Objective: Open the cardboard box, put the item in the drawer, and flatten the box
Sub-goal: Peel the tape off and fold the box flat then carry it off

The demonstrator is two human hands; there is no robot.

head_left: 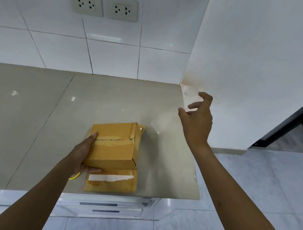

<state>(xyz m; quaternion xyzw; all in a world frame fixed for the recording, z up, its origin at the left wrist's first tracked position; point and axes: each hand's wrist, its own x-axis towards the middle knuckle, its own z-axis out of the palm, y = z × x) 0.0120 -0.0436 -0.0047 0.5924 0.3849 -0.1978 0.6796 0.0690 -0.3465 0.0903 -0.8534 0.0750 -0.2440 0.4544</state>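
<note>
The counter [28, 116] bears the box [115, 154] near its front edge. The left hand [83, 156] clasps the box's left side, thumb underneath. Up and right of that grip, the right hand [198, 122] hovers spread, empty.

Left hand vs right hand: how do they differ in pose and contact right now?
The left hand grips the cardboard box at its left side, thumb on the near face; the right hand holds nothing. The left hand sits low at the countertop; the right hand is raised in the air near the counter's far right corner, fingers spread and curled. Both are bare, and both arms reach forward.
</note>
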